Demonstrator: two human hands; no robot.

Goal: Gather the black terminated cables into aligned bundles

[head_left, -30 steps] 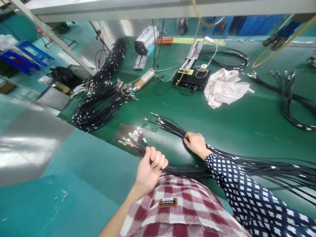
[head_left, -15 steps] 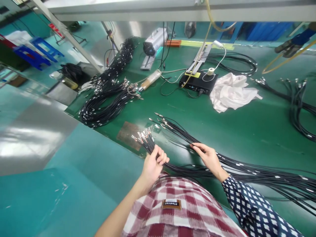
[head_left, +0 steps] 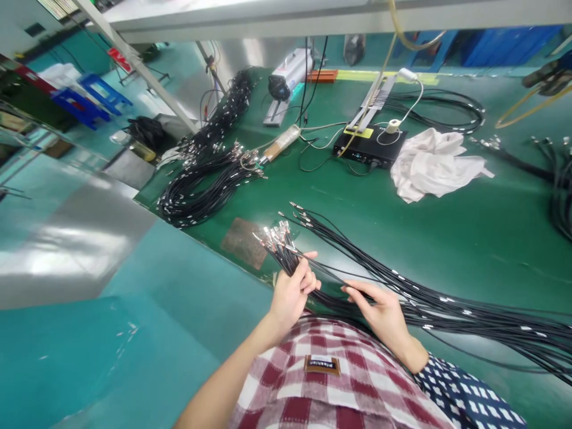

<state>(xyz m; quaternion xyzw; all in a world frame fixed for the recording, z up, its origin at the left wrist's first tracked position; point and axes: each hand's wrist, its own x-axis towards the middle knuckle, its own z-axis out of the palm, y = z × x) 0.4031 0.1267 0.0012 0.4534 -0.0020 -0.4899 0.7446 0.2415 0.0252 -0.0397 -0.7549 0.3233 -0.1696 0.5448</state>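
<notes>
My left hand (head_left: 292, 292) is wrapped round a bundle of black cables (head_left: 282, 253) just behind their metal-tipped ends, which fan out up and to the left. My right hand (head_left: 378, 310) pinches a single black cable (head_left: 328, 271) between thumb and fingers; its tip reaches across to the ends of the held bundle. Beyond my hands, a second group of loose black cables (head_left: 357, 255) lies on the green table, small connectors pointing left. Both groups trail off to the right, with small white tags along them.
A brown plate (head_left: 245, 241) lies by the table's near edge. Further back are a coiled cable bundle (head_left: 192, 202), a wooden-handled tool (head_left: 282, 142), a black box (head_left: 369, 146) and a white cloth (head_left: 435, 167). More cables (head_left: 565, 190) lie at the right.
My right hand has drawn one cable out of the loose group and brought it left and nearer, to the bundle. My left hand keeps its grip, its index finger now lifted.
</notes>
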